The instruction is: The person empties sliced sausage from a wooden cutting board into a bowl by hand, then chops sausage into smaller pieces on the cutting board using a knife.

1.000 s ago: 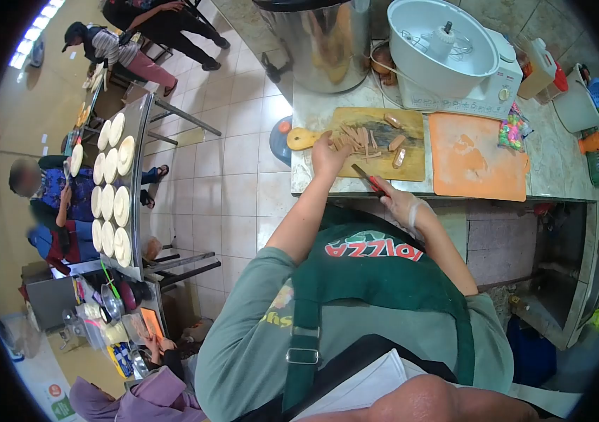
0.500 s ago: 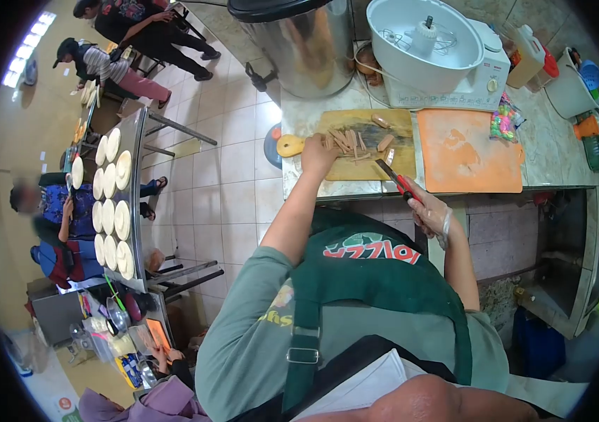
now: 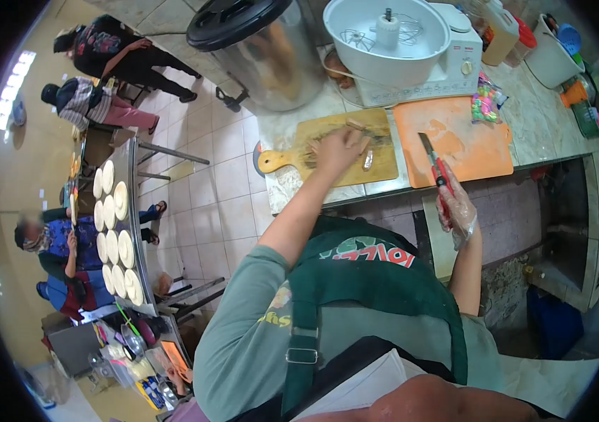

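My bare left hand [image 3: 339, 149] is over the wooden cutting board [image 3: 292, 159], among cut sausage strips and close to the sausage pieces [image 3: 368, 160]. Its fingers are blurred, and the hand covers most of the strips, so I cannot make out whether it grips any. My right hand [image 3: 460, 209], in a clear plastic glove, is closed around the red and black handle of a knife [image 3: 427, 146]. The blade points up and slightly left, over the orange cutting board [image 3: 486, 160], apart from the sausage.
Behind the boards stand a white stand mixer [image 3: 391, 49] and a big clear bin [image 3: 271, 63] with a black lid. A bag of coloured candies [image 3: 486, 98] touches the orange board. To the left, a metal table [image 3: 146, 281] holds several flat dough rounds; other people are beyond.
My left hand has moved right across the wooden board, over the sausage. My right hand has carried the knife right, from the wooden board's edge to over the orange board. The view has shifted.
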Motion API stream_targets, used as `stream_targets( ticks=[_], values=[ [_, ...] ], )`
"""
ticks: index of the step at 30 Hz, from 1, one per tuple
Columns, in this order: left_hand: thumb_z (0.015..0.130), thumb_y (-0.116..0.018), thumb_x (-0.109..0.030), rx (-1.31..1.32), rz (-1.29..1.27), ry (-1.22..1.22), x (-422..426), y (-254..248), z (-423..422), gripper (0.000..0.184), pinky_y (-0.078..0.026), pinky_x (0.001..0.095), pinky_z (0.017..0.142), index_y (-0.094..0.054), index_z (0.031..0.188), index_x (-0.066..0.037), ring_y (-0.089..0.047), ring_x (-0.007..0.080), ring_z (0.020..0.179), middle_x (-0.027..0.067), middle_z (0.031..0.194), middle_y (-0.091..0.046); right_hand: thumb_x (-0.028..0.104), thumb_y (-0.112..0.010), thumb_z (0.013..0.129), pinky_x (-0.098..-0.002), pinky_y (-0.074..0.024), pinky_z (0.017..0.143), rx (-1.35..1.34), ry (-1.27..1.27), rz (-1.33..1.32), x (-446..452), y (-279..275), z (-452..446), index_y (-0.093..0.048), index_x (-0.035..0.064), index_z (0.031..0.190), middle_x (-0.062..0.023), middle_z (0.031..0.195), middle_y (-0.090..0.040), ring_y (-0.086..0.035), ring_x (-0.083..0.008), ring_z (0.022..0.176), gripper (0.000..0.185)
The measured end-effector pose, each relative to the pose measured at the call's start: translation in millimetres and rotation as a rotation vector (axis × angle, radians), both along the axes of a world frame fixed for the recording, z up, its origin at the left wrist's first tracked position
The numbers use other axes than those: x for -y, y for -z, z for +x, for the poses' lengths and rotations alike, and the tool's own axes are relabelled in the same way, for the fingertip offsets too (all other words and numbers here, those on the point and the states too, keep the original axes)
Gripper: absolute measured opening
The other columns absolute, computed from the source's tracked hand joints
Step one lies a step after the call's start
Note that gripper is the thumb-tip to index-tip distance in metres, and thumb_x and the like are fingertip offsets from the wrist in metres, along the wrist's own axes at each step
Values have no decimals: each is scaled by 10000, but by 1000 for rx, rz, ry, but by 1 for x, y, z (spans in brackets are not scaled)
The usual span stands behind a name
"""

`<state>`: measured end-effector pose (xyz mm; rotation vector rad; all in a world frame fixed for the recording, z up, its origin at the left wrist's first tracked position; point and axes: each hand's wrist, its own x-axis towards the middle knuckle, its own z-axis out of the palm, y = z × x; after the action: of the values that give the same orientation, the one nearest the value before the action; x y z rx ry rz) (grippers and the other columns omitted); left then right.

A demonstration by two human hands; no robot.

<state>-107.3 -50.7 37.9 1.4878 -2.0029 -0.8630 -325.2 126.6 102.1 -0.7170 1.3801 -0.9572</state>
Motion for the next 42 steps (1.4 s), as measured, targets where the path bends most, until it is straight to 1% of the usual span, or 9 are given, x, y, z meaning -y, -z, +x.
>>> stream_targets(
  ticks=[6, 10, 13, 18, 22, 31, 33, 40, 42],
  values=[
    [747, -556, -263, 31, 23, 447, -23, 3, -103, 349, -451, 376, 716, -554, 1025, -52, -572, 319, 817, 150, 895, -607, 229, -412, 892, -212, -286, 278, -97, 282, -20, -31, -1, -18, -179, 242, 1355, 15, 500, -350, -326, -65, 330, 519],
    [732, -573, -231, -24, 50, 426, -20, 36, -136, 321, -450, 377, 718, -562, 990, -41, -569, 319, 817, 152, 847, -605, 270, -427, 887, -209, -282, 279, -112, 370, -20, -47, 1, -18, -181, 222, 1356, 18, 502, -359, -327, -64, 330, 532],
    [736, -563, -195, -66, -336, 432, -14, 50, -130, 262, -450, 390, 706, -577, 942, -32, -572, 322, 779, 155, 851, -592, 276, -429, 886, -208, -280, 281, -104, 382, -47, -53, 8, -19, -187, 213, 1356, 19, 504, -365, -328, -63, 331, 532],
    [734, -493, -104, 667, -132, 349, -20, -10, -87, 145, -444, 346, 691, -597, 813, -42, -523, 260, 857, 123, 890, -527, 283, -438, 884, -209, -276, 285, -90, 356, -8, -45, 12, -16, -202, 226, 1352, 22, 505, -367, -329, -62, 335, 527],
    [733, -493, -102, 732, -258, 309, -30, 16, -59, 147, -451, 344, 685, -592, 816, -32, -525, 278, 853, 135, 921, -513, 271, -435, 886, -210, -276, 287, -99, 285, -5, -26, 4, -10, -201, 242, 1352, 21, 509, -367, -327, -61, 339, 522],
    [703, -471, -10, 176, -199, 292, -40, 18, -21, 291, -451, 392, 736, -514, 991, -17, -522, 306, 883, 182, 1003, -495, 194, -382, 898, -206, -292, 299, -54, 77, -43, 15, 6, 18, -179, 273, 1353, 9, 531, -372, -338, -62, 363, 505],
    [681, -520, -34, -2, -401, 203, -36, 12, -1, 318, -461, 372, 710, -521, 998, -2, -544, 295, 849, 191, 952, -526, 188, -368, 901, -210, -300, 302, -77, 13, -37, 25, 14, 31, -171, 283, 1353, 7, 539, -372, -335, -65, 360, 502],
    [663, -677, -165, -124, 4, -397, -12, 57, 99, 376, -479, 277, 625, -546, 964, 18, -596, 182, 685, 121, 794, -603, 201, -355, 893, -244, -357, 346, -369, -433, -141, 60, 61, 96, -146, 288, 1355, -10, 528, -385, -375, -87, 385, 514],
    [667, -678, -157, -147, 71, -431, -17, 48, 101, 368, -476, 267, 603, -546, 956, 28, -588, 173, 652, 122, 787, -601, 198, -360, 882, -322, -467, 539, -593, -599, -192, 70, 68, 113, -153, 256, 1354, -134, 708, -546, -560, -231, 567, 519]
  ],
)
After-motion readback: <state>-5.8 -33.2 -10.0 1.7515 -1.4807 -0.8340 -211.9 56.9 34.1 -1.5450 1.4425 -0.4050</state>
